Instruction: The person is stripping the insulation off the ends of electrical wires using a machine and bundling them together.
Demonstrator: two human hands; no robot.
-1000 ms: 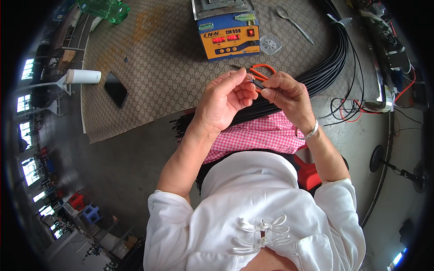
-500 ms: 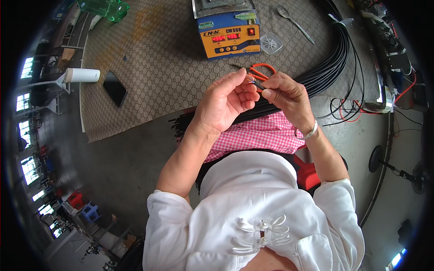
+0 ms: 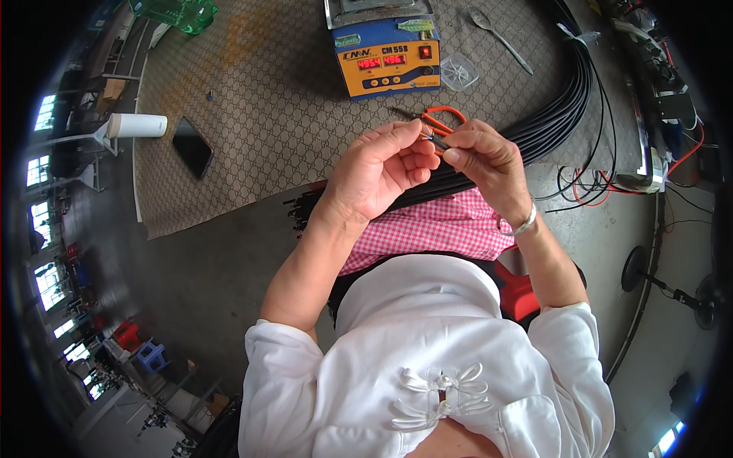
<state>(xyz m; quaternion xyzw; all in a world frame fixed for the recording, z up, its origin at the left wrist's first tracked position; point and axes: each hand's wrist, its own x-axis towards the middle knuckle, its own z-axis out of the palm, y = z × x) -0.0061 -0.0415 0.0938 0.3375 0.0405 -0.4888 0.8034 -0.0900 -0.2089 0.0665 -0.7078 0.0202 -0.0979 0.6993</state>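
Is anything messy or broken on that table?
Nothing looks broken or spilled. The long bundle of black cables hangs off the patterned mat across the lap, but the left hand and right hand are working on it.

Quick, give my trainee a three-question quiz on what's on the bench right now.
1. True or false: the black phone lies left of the blue and orange box with red displays.
2. Which hands pinch the thin black cable end? A) left hand only B) right hand only C) both
3. What colour are the handles of the snips behind the hands?

Key: 1 true; 2 C; 3 orange.
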